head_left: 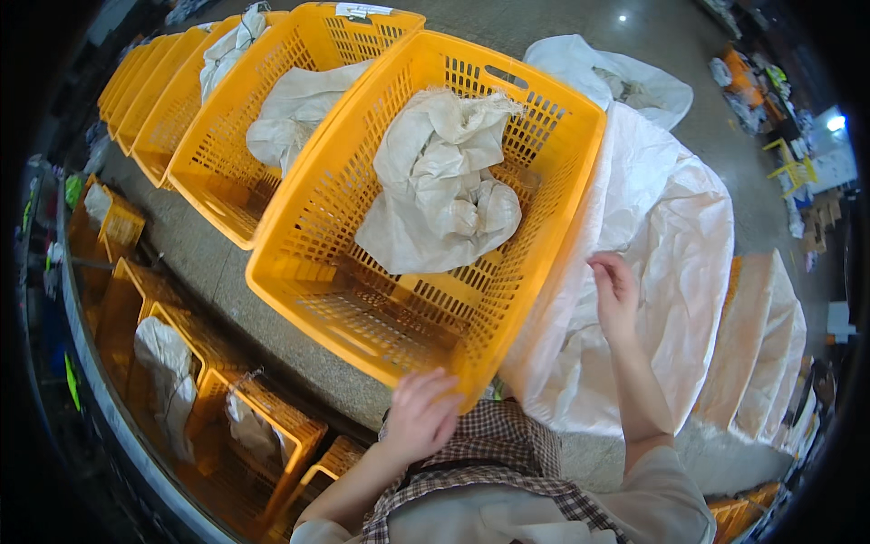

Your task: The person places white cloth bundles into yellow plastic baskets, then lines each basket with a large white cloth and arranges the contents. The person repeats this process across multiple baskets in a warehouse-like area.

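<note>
A large yellow perforated plastic crate (pixel 299 288) stands tilted in front of me, with a crumpled off-white woven sack (pixel 430 195) lying inside. My left hand (pixel 424 414) is at the crate's near corner, fingers stretched against its outer edge. To the right of the crate, my right hand (pixel 616 288) hangs over a big white woven sack (pixel 666 227). Its fingers are loosely bent and hold nothing I can see. That big sack bulges against the crate's right side.
A row of yellow crates (pixel 217 181) runs to the far left, some with sacks inside. More crates (pixel 240 435) lie on their sides at lower left beside a curved metal edge. Another white sack (pixel 625 77) rests on the floor behind, and a pale orange-white sack (pixel 757 349) stands at right.
</note>
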`<move>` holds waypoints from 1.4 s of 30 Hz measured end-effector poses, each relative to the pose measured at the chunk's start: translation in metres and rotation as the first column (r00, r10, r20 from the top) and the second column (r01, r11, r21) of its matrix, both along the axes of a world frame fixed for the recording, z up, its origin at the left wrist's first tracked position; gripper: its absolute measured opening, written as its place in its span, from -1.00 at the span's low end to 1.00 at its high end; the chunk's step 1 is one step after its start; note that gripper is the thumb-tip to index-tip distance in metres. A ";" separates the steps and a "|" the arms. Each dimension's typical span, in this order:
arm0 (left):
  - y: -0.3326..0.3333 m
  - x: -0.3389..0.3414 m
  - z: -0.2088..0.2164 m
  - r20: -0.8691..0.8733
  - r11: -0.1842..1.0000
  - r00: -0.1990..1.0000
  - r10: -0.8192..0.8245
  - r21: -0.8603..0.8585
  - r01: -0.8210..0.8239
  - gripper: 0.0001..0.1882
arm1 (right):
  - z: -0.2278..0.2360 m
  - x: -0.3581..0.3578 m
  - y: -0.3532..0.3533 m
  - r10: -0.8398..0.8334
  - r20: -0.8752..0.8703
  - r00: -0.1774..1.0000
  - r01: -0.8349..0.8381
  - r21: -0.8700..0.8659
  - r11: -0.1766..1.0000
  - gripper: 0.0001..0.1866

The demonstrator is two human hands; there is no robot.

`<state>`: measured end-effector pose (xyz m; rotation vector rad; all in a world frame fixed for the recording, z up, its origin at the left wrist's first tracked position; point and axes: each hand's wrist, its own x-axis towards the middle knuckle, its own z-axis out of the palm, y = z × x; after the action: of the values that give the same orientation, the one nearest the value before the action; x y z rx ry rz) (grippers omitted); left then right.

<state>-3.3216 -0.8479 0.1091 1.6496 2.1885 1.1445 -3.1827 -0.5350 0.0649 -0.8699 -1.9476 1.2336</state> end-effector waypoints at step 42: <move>-0.072 -0.352 0.021 0.122 0.987 0.992 -0.032 -0.154 0.051 -0.66 | -0.024 -0.285 -0.052 -0.100 0.073 0.992 0.117 -0.816 0.567 -0.66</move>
<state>-3.6733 -0.9203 0.1305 1.5150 2.1012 1.0046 -3.4677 -0.5869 0.0414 -1.4208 -1.2111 2.1068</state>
